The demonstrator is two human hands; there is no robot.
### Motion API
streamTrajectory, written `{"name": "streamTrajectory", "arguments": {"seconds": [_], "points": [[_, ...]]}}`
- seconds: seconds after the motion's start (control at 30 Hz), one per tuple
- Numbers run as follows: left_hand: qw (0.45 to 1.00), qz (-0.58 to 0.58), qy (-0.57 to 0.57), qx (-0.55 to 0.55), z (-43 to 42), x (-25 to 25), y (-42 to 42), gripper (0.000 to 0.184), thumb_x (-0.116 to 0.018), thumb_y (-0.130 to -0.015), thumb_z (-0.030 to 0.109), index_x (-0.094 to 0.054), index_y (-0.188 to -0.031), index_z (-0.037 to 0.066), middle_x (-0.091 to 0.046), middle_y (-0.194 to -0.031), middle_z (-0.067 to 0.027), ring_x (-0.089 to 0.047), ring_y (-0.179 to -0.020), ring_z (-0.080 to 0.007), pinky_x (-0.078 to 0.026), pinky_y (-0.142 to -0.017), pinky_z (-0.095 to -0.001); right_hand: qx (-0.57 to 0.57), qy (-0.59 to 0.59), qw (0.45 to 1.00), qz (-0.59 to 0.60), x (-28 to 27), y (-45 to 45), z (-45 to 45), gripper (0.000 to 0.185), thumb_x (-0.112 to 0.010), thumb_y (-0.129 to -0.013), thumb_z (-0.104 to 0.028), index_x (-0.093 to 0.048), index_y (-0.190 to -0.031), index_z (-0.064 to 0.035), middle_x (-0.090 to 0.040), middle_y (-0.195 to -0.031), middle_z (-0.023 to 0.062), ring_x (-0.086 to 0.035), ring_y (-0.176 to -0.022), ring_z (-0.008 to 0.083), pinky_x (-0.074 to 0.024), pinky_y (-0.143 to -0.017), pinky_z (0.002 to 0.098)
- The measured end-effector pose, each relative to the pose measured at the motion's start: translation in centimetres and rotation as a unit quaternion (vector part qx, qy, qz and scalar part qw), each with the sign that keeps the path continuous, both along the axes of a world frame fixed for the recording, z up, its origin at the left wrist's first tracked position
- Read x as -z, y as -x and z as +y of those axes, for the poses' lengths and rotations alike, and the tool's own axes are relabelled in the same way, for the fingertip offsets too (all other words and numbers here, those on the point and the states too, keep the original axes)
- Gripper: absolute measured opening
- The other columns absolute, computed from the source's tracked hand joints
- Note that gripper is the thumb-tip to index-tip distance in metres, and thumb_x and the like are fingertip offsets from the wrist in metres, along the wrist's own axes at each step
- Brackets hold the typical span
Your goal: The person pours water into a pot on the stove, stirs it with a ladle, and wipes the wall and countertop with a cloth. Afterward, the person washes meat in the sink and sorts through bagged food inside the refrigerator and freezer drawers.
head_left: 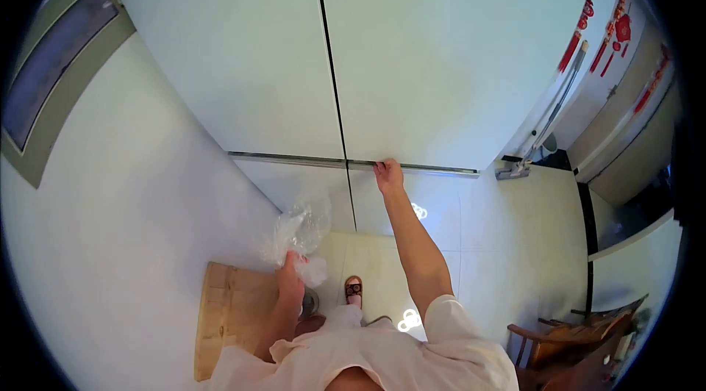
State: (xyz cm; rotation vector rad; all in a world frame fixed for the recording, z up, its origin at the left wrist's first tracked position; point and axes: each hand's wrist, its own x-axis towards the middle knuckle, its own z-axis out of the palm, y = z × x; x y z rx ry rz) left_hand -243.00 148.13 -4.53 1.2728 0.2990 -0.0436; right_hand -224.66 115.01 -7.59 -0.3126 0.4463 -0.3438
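A large white refrigerator [441, 45] with several doors stands in front of me. My right hand [388, 176] reaches forward, its fingers curled over the metal handle strip [434, 170] along the seam between the upper and lower doors. The doors look closed. Lower and to the left, my left hand [291, 270] is closed around a crumpled clear plastic bag [305, 222], which puffs out above the fingers. What the bag contains, if anything, I cannot make out.
A wooden stool or box [228, 310] stands by the left wall, below a framed panel [62, 60]. At right are a mop [515, 169], red hanging decorations [624, 27] and a wooden chair [559, 343]. My sandalled foot [354, 289] rests on the tiled floor.
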Motion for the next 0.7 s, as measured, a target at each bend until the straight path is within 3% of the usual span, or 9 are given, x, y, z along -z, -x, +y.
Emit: {"name": "streamTrajectory", "arguments": {"seconds": [0.13, 0.23, 0.27, 0.37, 0.43, 0.5, 0.6, 0.67, 0.7], "points": [[0.993, 0.044, 0.088, -0.062, 0.6, -2.5, 3.4, 0.015, -0.057, -0.086, 0.018, -0.054, -0.088, 0.004, -0.055, -0.075, -0.0066, -0.056, -0.07, -0.0182, -0.047, -0.067, -0.0331, 0.011, 0.066, 0.998, -0.015, -0.2, 2.2, 0.8, 0.008, -0.052, -0.072, -0.002, -0.047, -0.073, -0.0086, -0.05, -0.07, 0.0052, -0.052, -0.067, 0.0182, -0.0461, -0.062, 0.0336], [0.981, 0.08, 0.159, -0.07, 2.1, -1.0, 5.4, 0.016, -0.06, -0.084, 0.018, -0.055, -0.09, 0.004, -0.056, -0.078, -0.0066, -0.056, -0.074, -0.0167, -0.046, -0.069, -0.0312, -0.026, 0.097, 0.995, 0.012, 1.7, 6.5, 1.2, 0.008, -0.05, -0.073, -0.004, -0.049, -0.08, -0.0085, -0.052, -0.081, 0.0043, -0.051, -0.078, 0.02, -0.046, -0.081, 0.0399], [0.981, 0.078, 0.167, -0.063, 2.7, -0.1, 5.8, 0.017, -0.062, -0.083, 0.017, -0.056, -0.091, 0.004, -0.057, -0.079, -0.0067, -0.056, -0.076, -0.0159, -0.046, -0.069, -0.0304, -0.041, 0.114, 0.993, 0.01, 1.5, 8.7, 1.2, 0.008, -0.05, -0.074, -0.005, -0.049, -0.082, -0.0087, -0.051, -0.081, 0.0043, -0.051, -0.079, 0.02, -0.0459, -0.082, 0.04], [0.998, 0.036, -0.037, 0.035, 3.0, 0.7, 6.7, 0.026, -0.068, -0.078, 0.015, -0.058, -0.097, 0.001, -0.06, -0.083, -0.007, -0.057, -0.077, -0.0154, -0.046, -0.07, -0.0285, -0.083, 0.134, 0.987, 0.035, -0.2, 17.1, 1.0, 0.004, -0.05, -0.078, -0.009, -0.048, -0.081, -0.0096, -0.051, -0.082, 0.0043, -0.052, -0.083, 0.0198, -0.0457, -0.082, 0.0403], [0.993, -0.004, -0.062, 0.101, 1.5, -0.7, 7.0, 0.032, -0.071, -0.074, 0.014, -0.059, -0.1, 0.0, -0.061, -0.086, -0.0066, -0.058, -0.077, -0.0157, -0.047, -0.07, -0.0286, -0.111, 0.144, 0.981, 0.061, 0.1, 22.7, -1.0, 0.012, -0.053, -0.081, -0.014, -0.051, -0.091, -0.0086, -0.054, -0.09, 0.0049, -0.053, -0.09, 0.02, -0.0449, -0.085, 0.0407], [0.98, -0.043, -0.102, 0.166, -0.2, -1.2, 6.6, 0.035, -0.073, -0.071, 0.012, -0.059, -0.101, 0.0, -0.063, -0.087, -0.0065, -0.059, -0.077, -0.0159, -0.047, -0.07, -0.029, -0.099, 0.24, 0.959, 0.115, -2.3, 29.3, -1.3, 0.026, -0.055, -0.085, -0.019, -0.051, -0.11, -0.0121, -0.056, -0.102, 0.0054, -0.053, -0.097, 0.0195, -0.0452, -0.084, 0.042], [0.947, -0.11, -0.192, 0.233, -2.5, -1.4, 5.4, 0.037, -0.072, -0.067, 0.01, -0.06, -0.1, 0.0, -0.065, -0.087, -0.0082, -0.061, -0.077, -0.0179, -0.048, -0.07, -0.0307, -0.088, 0.267, 0.956, 0.083, -3.6, 37.4, -3.8, 0.053, -0.058, -0.086, -0.029, -0.039, -0.131, -0.0085, -0.046, -0.13, 0.0068, -0.047, -0.115, 0.0212, -0.0402, -0.094, 0.0391], [0.919, -0.176, -0.248, 0.25, -5.0, -2.3, 4.5, 0.039, -0.072, -0.064, 0.008, -0.06, -0.101, 0.0, -0.066, -0.088, -0.0113, -0.063, -0.078, -0.021, -0.049, -0.072, -0.0322, 0.016, 0.267, 0.958, 0.106, -3.4, 41.3, -5.9, 0.056, -0.058, -0.086, -0.034, -0.038, -0.131, -0.0063, -0.047, -0.127, 0.005, -0.044, -0.116, 0.0214, -0.0372, -0.097, 0.0378], [0.902, -0.202, -0.277, 0.262, -6.0, -2.7, 3.9, 0.04, -0.072, -0.063, 0.008, -0.06, -0.1, 0.0, -0.065, -0.089, -0.0129, -0.063, -0.08, -0.0241, -0.049, -0.073, -0.0332, 0.09, 0.307, 0.941, 0.107, 0.2, 42.7, -9.3, 0.063, -0.058, -0.085, -0.038, -0.033, -0.134, -0.0084, -0.045, -0.13, 0.0061, -0.042, -0.119, 0.023, -0.0347, -0.101, 0.0403]]}}
